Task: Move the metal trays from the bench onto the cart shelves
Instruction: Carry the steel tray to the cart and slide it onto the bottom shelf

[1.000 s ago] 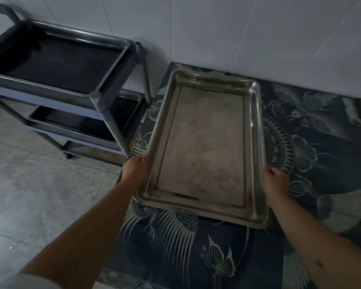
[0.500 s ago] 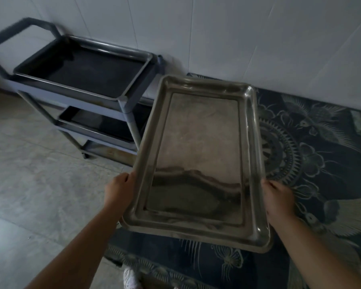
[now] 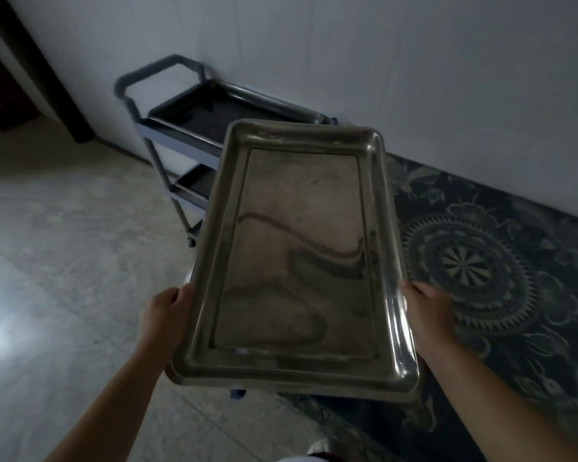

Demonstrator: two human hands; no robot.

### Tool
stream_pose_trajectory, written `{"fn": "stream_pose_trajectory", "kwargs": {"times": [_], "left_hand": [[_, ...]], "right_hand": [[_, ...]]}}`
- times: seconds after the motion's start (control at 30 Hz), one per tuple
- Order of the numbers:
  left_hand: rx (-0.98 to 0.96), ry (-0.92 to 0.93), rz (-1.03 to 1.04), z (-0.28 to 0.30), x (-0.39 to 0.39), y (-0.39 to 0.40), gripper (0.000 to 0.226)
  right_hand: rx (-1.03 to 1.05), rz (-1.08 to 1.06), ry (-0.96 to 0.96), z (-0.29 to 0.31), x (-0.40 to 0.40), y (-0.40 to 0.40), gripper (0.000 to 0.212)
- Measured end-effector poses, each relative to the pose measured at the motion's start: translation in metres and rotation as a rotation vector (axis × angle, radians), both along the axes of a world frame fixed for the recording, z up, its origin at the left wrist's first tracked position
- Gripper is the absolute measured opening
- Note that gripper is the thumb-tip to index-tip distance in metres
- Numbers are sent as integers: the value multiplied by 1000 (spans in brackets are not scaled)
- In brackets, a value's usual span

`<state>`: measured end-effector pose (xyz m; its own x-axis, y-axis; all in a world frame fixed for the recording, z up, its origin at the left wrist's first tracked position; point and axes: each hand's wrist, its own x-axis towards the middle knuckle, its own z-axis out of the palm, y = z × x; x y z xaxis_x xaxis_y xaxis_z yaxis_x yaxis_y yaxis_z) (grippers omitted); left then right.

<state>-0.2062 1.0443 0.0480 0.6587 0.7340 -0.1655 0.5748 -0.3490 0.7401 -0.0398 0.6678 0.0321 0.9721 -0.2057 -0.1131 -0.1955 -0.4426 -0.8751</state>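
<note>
Hands grip one rectangular stainless steel tray (image 3: 297, 261), lifted clear of any surface, long axis pointing away from the person. The left hand (image 3: 166, 315) is closed around the left long rim near the close end, thumb on top and the other digits hidden beneath. The right hand (image 3: 427, 311) clamps the right long rim at a matching spot. Beyond the tray's far end, ahead of both hands and a little left, stands a grey service cart (image 3: 181, 128) with a push handle, against a white wall (image 3: 414, 61). Its top shelf (image 3: 194, 118) looks bare, though the tray hides part of it; a lower shelf (image 3: 197, 186) shows underneath. Right of the right hand lies the counter (image 3: 498, 261), covered with a dark floral cloth. Left of the left hand is pale tiled floor (image 3: 64, 261).

The tray appears stiff, thin and fairly light, with a polished, probably slippery surface. Its rolled rim seems the sensible hold, one hand on each long side, keeping it level so it slides flat onto a shelf without clanging.
</note>
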Motion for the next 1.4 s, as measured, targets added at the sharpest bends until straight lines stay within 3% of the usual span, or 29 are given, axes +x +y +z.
{"fn": "stream_pose_trajectory", "kwargs": {"times": [0.2,0.43,0.7,0.8,1.03,1.4], "left_hand": [[44,19,168,10,-105,58,42],[67,-17,440,16,-230,110,50],[83,2,678,11,-339,136,47],[58,-3,741,7,-365,144,48],[9,9,856,-7,-374,178,49],[-3,96,864,-39,-278,271,50]], "right_hand": [[13,168,-1,16,-44,96,26],[-29,423,18,24,-95,219,22],[-88,698,59,31,-144,339,38],[-92,776,87,32,-158,374,35],[-61,868,113,24,-159,439,28],[-52,864,167,-12,-67,542,26]]}}
